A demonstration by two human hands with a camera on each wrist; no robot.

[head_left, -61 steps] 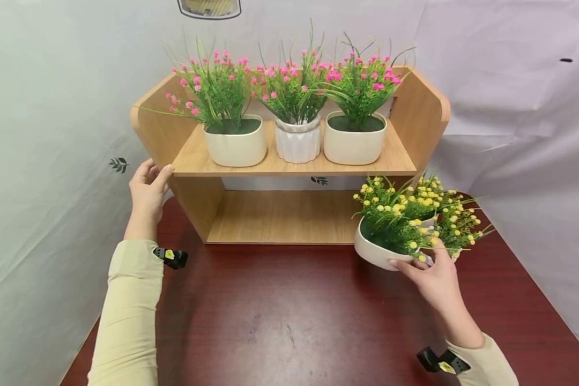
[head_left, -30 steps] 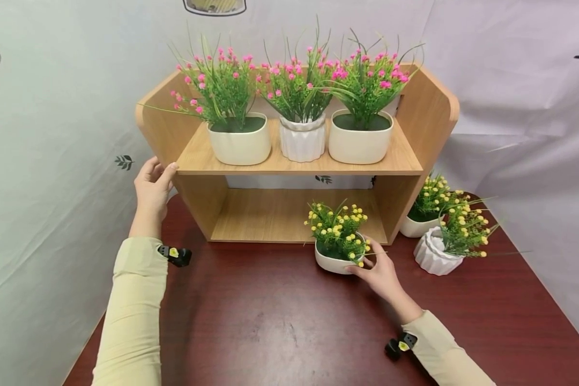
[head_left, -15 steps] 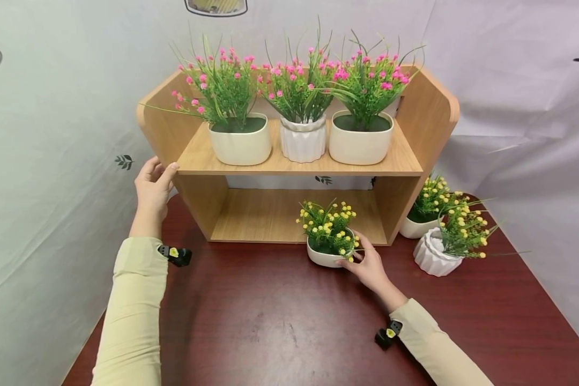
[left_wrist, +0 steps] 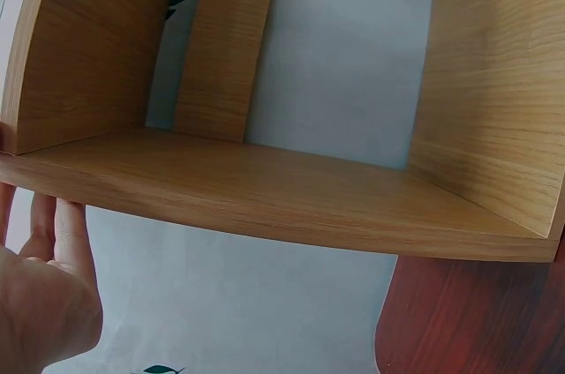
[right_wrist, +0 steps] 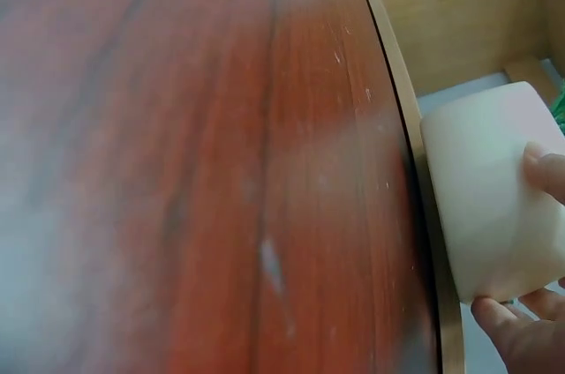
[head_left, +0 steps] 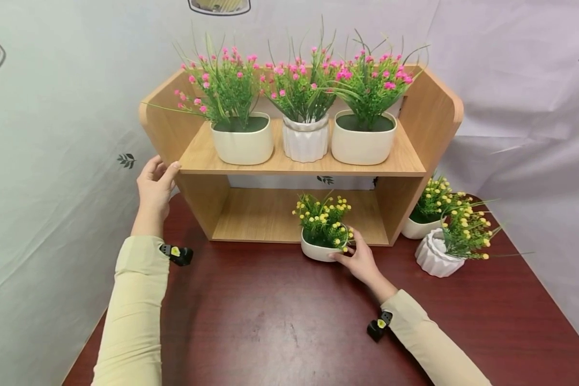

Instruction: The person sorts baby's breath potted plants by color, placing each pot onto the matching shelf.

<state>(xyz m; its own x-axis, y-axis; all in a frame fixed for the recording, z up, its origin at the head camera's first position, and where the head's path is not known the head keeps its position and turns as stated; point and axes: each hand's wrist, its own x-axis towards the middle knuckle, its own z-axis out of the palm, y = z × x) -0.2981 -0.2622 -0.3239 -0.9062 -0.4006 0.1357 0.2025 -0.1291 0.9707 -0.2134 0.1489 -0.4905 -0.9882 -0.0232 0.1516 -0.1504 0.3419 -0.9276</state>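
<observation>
Wooden shelving (head_left: 260,214) is gripped by the left hand (head_left: 154,190) (likely steadying it); the right hand (head_left: 361,261) holds a yellow-flowered pot (head_left: 317,252).

The left sleeve (head_left: 134,313) is pale yellow and wrinkled, the right sleeve (head_left: 434,340) is beige. Both the left wrist camera (head_left: 180,256) and the right wrist camera (head_left: 376,329) are black with yellow marking.

L hand (head_left: 154,187) raised, gripping; R hand (head_left: 361,261) lower, pinching (both arms (head_left: 137,305) extended fwd).
</observation>
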